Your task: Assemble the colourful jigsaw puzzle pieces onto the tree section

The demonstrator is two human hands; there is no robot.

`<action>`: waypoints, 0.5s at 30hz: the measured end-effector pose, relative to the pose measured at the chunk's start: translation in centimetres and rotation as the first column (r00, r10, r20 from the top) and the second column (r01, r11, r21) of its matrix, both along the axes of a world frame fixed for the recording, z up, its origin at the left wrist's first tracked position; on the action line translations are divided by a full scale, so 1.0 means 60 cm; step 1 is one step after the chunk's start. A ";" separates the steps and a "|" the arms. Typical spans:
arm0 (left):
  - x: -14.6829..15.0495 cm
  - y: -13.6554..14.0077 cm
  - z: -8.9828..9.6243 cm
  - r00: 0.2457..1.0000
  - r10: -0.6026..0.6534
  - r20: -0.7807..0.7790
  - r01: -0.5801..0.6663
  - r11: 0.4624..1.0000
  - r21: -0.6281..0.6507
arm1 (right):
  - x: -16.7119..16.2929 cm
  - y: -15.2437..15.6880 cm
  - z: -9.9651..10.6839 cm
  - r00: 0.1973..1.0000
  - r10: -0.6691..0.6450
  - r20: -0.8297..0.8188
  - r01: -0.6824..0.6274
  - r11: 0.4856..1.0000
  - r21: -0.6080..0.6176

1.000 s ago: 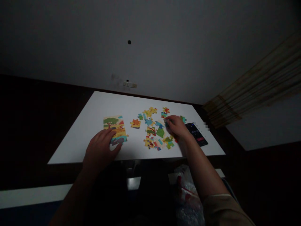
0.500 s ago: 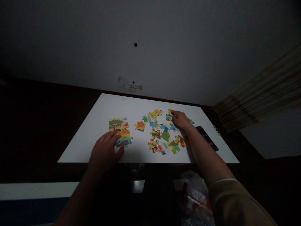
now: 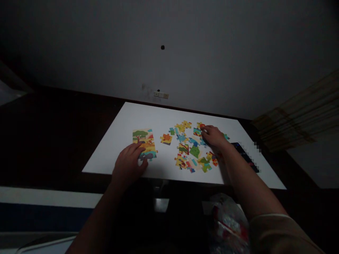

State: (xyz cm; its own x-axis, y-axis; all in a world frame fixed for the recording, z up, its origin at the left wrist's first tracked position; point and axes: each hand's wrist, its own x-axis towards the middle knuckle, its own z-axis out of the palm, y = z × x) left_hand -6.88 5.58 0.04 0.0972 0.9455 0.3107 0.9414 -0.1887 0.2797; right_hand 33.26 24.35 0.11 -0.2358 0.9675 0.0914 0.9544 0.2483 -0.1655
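My left hand (image 3: 129,163) lies with its fingers spread over the lower left part of a joined puzzle section (image 3: 143,134), which shows a green tree, yellow grass and a grey animal in water. Part of that section is hidden under the fingers. Farther right, my right hand (image 3: 215,137) has its fingertips closed at a puzzle piece (image 3: 202,125) with an orange-red round shape. Just below that one lies a teal and striped piece (image 3: 197,132). Several loose pieces spread between the hands, among them a green one (image 3: 194,151) and an orange one (image 3: 166,138).
The white table (image 3: 106,155) stands near a grey wall with a socket strip (image 3: 161,95). A dark phone (image 3: 245,155) lies right of my right forearm. A clear plastic bag (image 3: 230,225) with red contents is below the table's front edge. A curtain (image 3: 296,109) hangs at the right.
The whole view has shifted, so the table appears farther right. Both hands keep nearly the same places relative to the puzzle pieces.
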 end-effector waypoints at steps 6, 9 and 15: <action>-0.007 0.009 -0.010 1.000 -0.027 -0.013 0.027 1.000 -0.008 | 0.000 -0.046 0.028 0.993 0.100 -0.061 -0.100 0.995 0.003; -0.007 0.011 -0.011 0.999 -0.036 -0.035 0.035 0.999 -0.016 | 0.013 -0.080 0.028 0.992 0.065 -0.111 -0.060 0.997 0.053; -0.008 0.010 -0.011 0.998 -0.020 -0.062 0.018 0.999 -0.029 | 0.043 -0.180 0.015 0.960 0.040 -0.276 -0.005 0.992 0.128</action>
